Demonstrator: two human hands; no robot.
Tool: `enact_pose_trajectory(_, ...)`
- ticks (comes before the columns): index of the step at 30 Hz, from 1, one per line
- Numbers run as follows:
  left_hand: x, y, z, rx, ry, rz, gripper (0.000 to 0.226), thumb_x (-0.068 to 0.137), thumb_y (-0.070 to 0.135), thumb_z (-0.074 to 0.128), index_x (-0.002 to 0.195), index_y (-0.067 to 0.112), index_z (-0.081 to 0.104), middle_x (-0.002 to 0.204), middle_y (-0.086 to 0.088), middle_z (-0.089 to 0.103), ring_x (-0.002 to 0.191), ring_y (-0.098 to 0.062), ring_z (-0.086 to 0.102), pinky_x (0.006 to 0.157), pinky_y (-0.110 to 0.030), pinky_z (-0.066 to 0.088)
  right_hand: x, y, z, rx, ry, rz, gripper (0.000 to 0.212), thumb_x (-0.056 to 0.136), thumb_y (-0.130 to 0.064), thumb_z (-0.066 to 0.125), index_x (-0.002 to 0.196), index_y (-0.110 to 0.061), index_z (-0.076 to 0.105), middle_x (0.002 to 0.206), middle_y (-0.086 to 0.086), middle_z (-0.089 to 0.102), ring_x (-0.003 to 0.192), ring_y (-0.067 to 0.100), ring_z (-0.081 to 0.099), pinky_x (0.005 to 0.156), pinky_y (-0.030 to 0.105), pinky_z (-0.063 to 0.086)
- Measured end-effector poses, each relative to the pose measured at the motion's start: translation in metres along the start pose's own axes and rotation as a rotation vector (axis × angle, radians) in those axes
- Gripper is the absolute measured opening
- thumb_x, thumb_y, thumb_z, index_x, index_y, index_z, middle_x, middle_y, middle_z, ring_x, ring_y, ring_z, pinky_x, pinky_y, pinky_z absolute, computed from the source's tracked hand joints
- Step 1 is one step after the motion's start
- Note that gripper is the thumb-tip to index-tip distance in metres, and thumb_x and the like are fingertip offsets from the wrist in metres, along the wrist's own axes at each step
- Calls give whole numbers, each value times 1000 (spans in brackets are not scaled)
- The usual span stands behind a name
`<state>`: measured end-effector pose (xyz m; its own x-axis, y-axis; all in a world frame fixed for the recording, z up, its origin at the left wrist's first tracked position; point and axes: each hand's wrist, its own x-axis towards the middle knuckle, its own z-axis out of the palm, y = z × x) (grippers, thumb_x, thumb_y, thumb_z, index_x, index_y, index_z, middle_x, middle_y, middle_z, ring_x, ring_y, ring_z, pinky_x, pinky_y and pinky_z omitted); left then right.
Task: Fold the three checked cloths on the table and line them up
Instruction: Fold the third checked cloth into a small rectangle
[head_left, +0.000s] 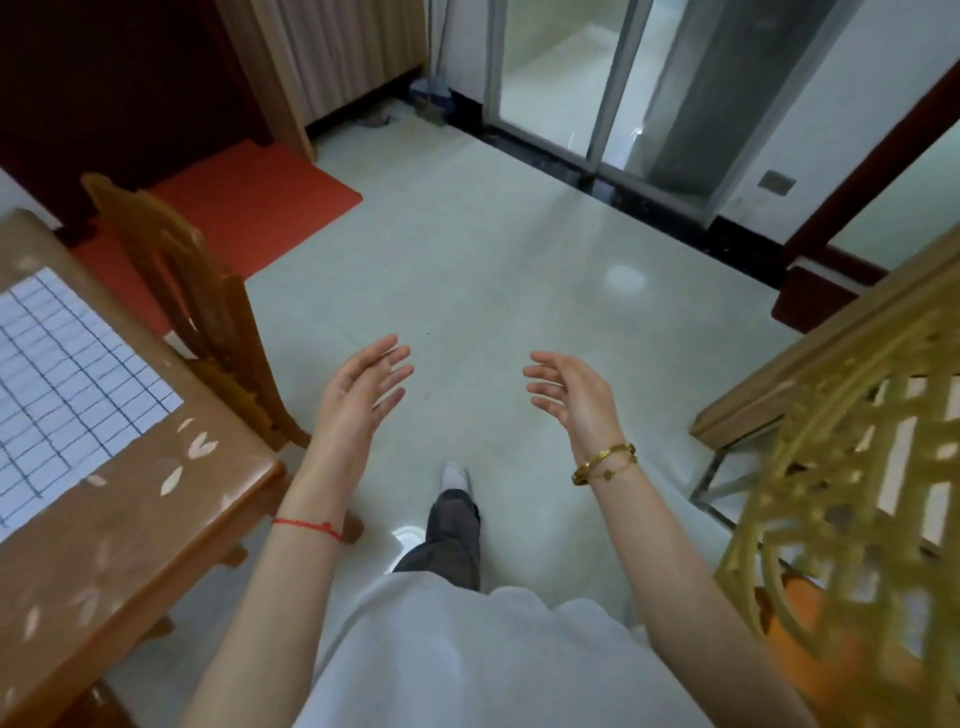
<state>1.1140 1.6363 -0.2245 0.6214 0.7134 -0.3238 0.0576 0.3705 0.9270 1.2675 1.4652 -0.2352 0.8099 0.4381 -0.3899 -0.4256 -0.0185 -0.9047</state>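
White checked cloth (67, 384) flat on the surface (156, 519), corner pointing toward my released left hand (358, 397); right hand (576, 400) also released, empty.

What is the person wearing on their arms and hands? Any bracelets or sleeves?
No gloves. The left hand has a thin red string bracelet at its wrist. The right hand has a gold bangle and a thin gold chain with a small round charm at its wrist. Both forearms are bare, with no sleeves on them. The top is pale.
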Motion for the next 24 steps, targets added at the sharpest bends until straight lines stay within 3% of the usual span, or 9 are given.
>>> enact_pose_trajectory(16, 243, 94, 0, -59, 92, 67, 28, 102, 14, 47, 123, 19, 64, 118, 2, 72, 111, -16, 67, 95, -30, 50, 243, -96, 147, -57, -128, -11, 24, 96, -17, 48, 101, -10, 71, 90, 5, 72, 76, 15, 64, 70, 23, 52)
enact_pose_trajectory(24, 322, 132, -33, -81, 234, 86, 29, 102, 15, 48, 126, 16, 63, 120, 0, 71, 112, -17, 67, 96, -31, 50, 337, -120, 235, -76, -263, 22, 26, 96, -17, 49, 104, -7, 71, 88, 5, 72, 76, 16, 65, 71, 25, 52)
